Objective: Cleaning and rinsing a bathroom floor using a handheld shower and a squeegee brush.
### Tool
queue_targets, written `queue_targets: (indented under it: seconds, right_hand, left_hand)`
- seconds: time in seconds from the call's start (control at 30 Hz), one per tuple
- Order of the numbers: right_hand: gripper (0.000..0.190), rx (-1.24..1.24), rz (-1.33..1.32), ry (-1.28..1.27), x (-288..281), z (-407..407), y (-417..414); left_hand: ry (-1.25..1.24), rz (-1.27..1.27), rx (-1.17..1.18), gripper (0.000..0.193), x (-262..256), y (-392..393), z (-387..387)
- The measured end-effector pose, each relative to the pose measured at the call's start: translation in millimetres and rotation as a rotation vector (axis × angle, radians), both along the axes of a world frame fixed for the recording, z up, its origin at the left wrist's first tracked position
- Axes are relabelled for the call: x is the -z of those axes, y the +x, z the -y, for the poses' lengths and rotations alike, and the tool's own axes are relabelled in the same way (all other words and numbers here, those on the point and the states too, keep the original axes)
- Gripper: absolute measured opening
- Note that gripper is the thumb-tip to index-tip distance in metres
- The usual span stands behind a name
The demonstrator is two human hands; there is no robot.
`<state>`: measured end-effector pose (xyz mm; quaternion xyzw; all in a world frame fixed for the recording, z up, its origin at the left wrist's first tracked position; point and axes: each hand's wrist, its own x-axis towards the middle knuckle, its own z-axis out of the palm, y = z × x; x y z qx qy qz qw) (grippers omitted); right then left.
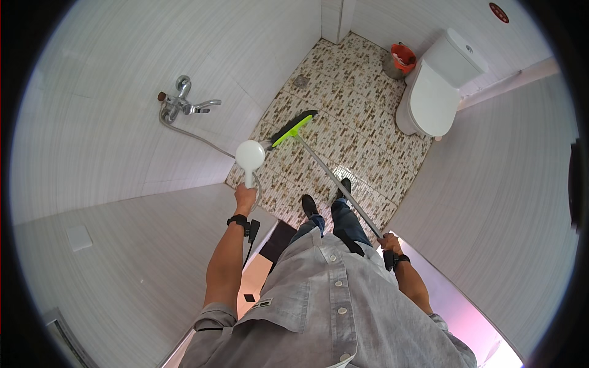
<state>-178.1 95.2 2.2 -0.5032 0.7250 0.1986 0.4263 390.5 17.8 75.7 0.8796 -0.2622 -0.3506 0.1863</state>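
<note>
My left hand (245, 197) grips the handle of a white hand shower (250, 156), held out over the floor near the left wall. A grey hose (198, 137) links it to the chrome mixer tap (183, 103) on that wall. In my right hand (389, 242) is the upper end of a grey pole (338, 183). At the pole's far end, a green floor brush with dark bristles (292, 130) rests on the patterned tile floor (349, 119), just beyond the shower head. Water seems to spray from the head towards the bristles.
A white toilet (435, 101) with its lid down stands at the upper right. Beside it is a bin with a red liner or rim (403, 57). A floor drain (301, 81) lies near the left wall. Pale panelled walls close in on both sides, and a doorway is behind my feet.
</note>
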Motion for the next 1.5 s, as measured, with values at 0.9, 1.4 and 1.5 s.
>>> queue_targets:
  seconds: [0.9,1.4,1.5]
  right_hand:
    - [0.036,0.051,0.039,-0.12,-32,7,8]
    - [0.043,0.209,0.24,0.044,-82,47,9]
    - [0.046,0.271,0.286,0.104,-119,70,17]
  left_hand:
    - [-0.101,-0.103,0.169,0.023,4,-39,89]
    - [-0.098,-0.163,0.197,0.025,-21,-84,126]
    - [-0.138,-0.116,0.189,0.024,-9,-77,120]
